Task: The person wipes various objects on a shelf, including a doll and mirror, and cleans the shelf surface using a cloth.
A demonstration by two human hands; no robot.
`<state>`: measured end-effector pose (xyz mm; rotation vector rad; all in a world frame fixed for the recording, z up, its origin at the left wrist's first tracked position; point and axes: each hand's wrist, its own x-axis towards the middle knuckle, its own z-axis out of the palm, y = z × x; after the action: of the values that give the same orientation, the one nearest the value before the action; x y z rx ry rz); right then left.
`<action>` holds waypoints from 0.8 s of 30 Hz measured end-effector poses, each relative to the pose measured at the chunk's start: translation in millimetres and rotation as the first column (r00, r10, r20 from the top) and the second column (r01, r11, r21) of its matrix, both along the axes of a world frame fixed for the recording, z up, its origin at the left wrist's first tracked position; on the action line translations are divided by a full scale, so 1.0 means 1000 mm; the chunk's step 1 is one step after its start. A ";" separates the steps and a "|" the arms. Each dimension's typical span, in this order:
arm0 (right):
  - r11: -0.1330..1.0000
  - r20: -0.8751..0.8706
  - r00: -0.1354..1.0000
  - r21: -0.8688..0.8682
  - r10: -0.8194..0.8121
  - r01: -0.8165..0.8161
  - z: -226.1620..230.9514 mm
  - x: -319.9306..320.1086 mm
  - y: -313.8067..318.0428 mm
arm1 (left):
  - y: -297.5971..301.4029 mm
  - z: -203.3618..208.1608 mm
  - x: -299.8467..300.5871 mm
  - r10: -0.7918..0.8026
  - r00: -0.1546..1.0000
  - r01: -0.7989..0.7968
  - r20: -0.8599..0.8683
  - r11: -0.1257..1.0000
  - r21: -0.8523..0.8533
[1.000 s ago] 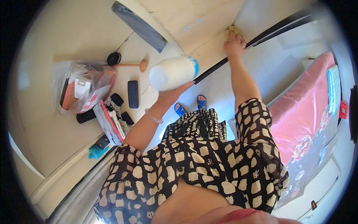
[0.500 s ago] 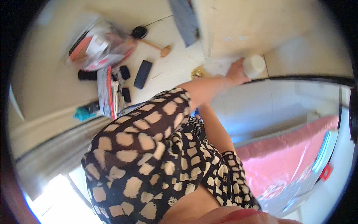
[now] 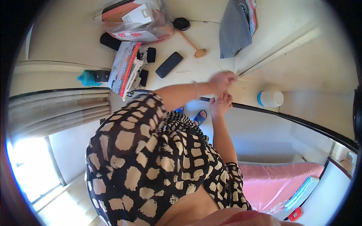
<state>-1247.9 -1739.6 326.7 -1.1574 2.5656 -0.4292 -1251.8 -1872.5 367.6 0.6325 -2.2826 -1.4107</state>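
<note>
My two hands meet over the dark front edge of a pale tabletop [image 3: 209,69]. My left hand [image 3: 222,81] comes in from the left, smeared by motion, so how its fingers lie is unclear. Just below it is my right hand [image 3: 221,104], its fingers bent and closed. A small whitish bit shows between the hands, too small to name. To the right, by the table edge, stands a white tub [image 3: 272,98] with a blue band; neither hand touches it.
Farther left are a black oblong case [image 3: 169,64], a wooden mallet-like stick [image 3: 200,53], a black round object [image 3: 181,24], a filled clear plastic bag [image 3: 137,22] and a printed packet [image 3: 123,67]. Grey cloth [image 3: 235,34] hangs at the back. Pink bedding [image 3: 279,180] lies lower right.
My left hand has let go of the white tub and moved left to my right hand. A gold-coloured object seen earlier near my right hand no longer shows. The whole view has shifted.
</note>
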 end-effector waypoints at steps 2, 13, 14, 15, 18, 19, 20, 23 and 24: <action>1.000 -0.001 1.000 0.003 -0.030 0.030 0.011 0.005 -0.011 | -0.071 -0.016 0.038 0.145 0.989 -0.150 -0.042 0.968 -0.201; 0.986 -0.071 0.992 -0.127 0.102 -0.110 0.000 -0.013 -0.088 | -0.208 -0.018 0.069 0.265 0.683 0.412 0.681 0.630 -0.658; 0.987 -0.066 0.993 -0.121 0.094 -0.101 -0.008 -0.024 -0.087 | -0.208 -0.011 0.067 0.231 0.685 0.428 0.691 0.640 -0.638; 0.972 -0.004 0.991 -0.197 0.131 -0.129 -0.022 -0.042 -0.085 | -0.211 -0.001 0.062 0.195 0.688 0.447 0.699 0.645 -0.620; 0.957 0.070 0.997 -0.291 0.022 0.000 -0.019 -0.068 -0.083 | -0.219 0.025 0.058 0.242 0.836 0.298 0.493 0.554 -0.777; 0.936 0.081 0.989 -0.321 -0.125 0.144 -0.013 -0.070 -0.082 | -0.218 0.036 0.061 0.231 0.836 0.303 0.498 0.561 -0.770; 0.936 0.079 0.987 -0.315 -0.138 0.156 -0.014 -0.065 -0.080 | -0.215 0.054 0.063 0.182 0.946 0.093 0.269 0.642 -0.761; 0.965 -0.168 0.950 -0.042 -0.262 0.258 -0.003 -0.031 -0.110 | -0.212 0.083 0.071 0.226 0.972 -0.208 -0.060 0.719 -0.663; 0.965 -0.162 0.951 -0.043 -0.264 0.260 -0.002 -0.026 -0.117 | -0.209 0.092 0.078 0.293 0.948 -0.302 -0.122 0.717 -0.629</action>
<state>-1273.5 -1857.0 325.0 -0.8935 2.8821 -0.4355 -1173.6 -2081.7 459.9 0.7043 -2.3076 -0.4154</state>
